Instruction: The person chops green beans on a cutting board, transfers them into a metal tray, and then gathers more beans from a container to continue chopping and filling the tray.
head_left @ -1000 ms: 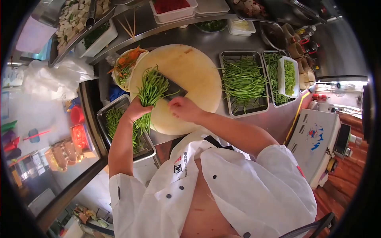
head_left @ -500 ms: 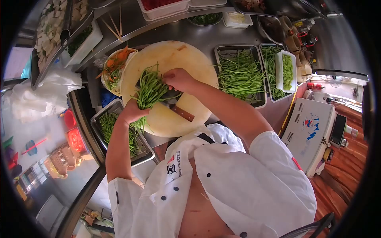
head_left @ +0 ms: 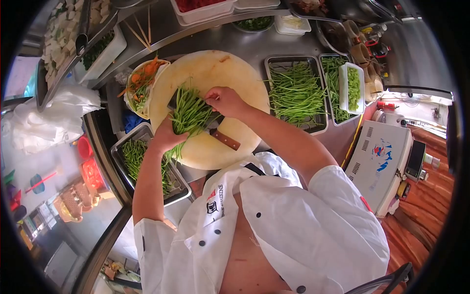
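Observation:
My left hand (head_left: 170, 136) is wrapped round a bunch of long thin green vegetable stalks (head_left: 190, 110), held over the round chopping board (head_left: 230, 73). Close to the bunch's far right edge, my right hand (head_left: 224, 102) has its fingers pinched together; what they hold, if anything, is too small to make out. A cleaver (head_left: 226, 139) lies on the board with its brown wooden handle toward me, its dark blade partly hidden under the stalks. Below my left hand, a metal tray (head_left: 183, 191) contains more green stalks.
A bowl of orange and green vegetable scraps (head_left: 142, 83) stands left of the board. To the right are a tray of long green stalks (head_left: 296, 93) and a white container of chopped greens (head_left: 353, 88). Chopsticks (head_left: 142, 34) lie at the back.
My right hand has shifted slightly to the right and down, its fingers still pinched. My left hand has moved a little toward the board's middle, and the stalks' tips sit lower.

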A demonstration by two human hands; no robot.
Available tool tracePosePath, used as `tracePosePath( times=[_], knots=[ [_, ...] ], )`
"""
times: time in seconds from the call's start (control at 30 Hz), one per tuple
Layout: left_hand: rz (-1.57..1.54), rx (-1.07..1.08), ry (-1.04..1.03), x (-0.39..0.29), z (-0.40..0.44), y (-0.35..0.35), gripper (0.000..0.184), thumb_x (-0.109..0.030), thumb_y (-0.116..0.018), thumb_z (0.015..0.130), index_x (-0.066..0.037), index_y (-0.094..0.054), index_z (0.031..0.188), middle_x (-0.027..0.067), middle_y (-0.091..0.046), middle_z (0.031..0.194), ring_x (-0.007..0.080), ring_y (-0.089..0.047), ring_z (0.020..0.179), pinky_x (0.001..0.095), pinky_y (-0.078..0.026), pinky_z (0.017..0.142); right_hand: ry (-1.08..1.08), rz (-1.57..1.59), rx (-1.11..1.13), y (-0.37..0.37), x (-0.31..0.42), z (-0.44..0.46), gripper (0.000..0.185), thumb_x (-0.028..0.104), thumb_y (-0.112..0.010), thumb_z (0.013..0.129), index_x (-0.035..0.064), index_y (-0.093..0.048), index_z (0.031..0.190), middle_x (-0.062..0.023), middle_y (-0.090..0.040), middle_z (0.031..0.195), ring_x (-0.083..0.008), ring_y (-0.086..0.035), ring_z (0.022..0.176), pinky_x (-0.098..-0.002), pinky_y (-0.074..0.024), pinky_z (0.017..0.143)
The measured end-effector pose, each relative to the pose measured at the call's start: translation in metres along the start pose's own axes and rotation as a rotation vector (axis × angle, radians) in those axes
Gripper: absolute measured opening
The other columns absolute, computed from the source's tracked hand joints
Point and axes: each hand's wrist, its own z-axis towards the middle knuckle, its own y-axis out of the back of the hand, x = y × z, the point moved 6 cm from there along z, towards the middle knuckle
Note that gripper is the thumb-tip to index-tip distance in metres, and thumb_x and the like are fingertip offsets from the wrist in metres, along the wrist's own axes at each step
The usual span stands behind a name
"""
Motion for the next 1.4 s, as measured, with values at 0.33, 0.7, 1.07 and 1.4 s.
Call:
tracePosePath(
  times=[0.33, 0.7, 1.07, 1.4],
  knots=[
    [0.51, -0.32, -0.029, -0.002, -0.008, -0.003, 0.112, -0.051, -0.089, 0.066, 0.005, -0.038, 0.149, 0.0278, -0.044, 0.146, 0.0445, -0.042, 0.139, 0.055, -0.033, 0.118, 0.114, -0.271, -0.037, -0.003, -0.005, 0.01, 0.032, 0.021, -0.067, 0.092, 0.0067, -0.069, 0.121, -0.0162, -0.076, 0.102, -0.0326, -0.073, 0.095, -0.042, -0.0567, 0.086],
    [0.675, -0.533, -0.019, -0.029, -0.028, -0.042, 0.129, -0.058, -0.09, 0.062, 0.006, -0.026, 0.154, 0.0302, -0.039, 0.152, 0.0476, -0.036, 0.144, 0.0627, -0.026, 0.12, 0.251, -0.573, -0.022, -0.018, 0.001, 0.038, 0.029, 0.028, -0.062, 0.095, 0.0089, -0.074, 0.113, -0.0134, -0.077, 0.098, -0.0324, -0.073, 0.092, -0.0417, -0.0565, 0.085],
    [0.652, -0.653, -0.134, -0.015, -0.021, -0.042, 0.121, -0.054, -0.092, 0.06, 0.007, -0.033, 0.148, 0.0275, -0.047, 0.144, 0.0445, -0.046, 0.134, 0.0589, -0.036, 0.112, 0.138, -0.295, 0.237, -0.014, 0.018, 0.019, 0.027, 0.027, -0.06, 0.1, 0.0049, -0.073, 0.109, -0.0081, -0.074, 0.079, -0.0176, -0.069, 0.069, -0.0334, -0.0551, 0.068],
    [0.646, -0.667, -0.146, -0.01, -0.018, -0.043, 0.121, -0.061, -0.087, 0.061, 0.007, -0.035, 0.146, 0.0265, -0.048, 0.142, 0.0429, -0.048, 0.131, 0.0608, -0.034, 0.112, -0.123, -0.256, 0.265, -0.009, 0.013, 0.029, 0.024, 0.023, -0.059, 0.094, 0.0056, -0.076, 0.091, -0.0116, -0.074, 0.077, -0.0225, -0.07, 0.067, -0.0361, -0.0565, 0.069]
  ],
)
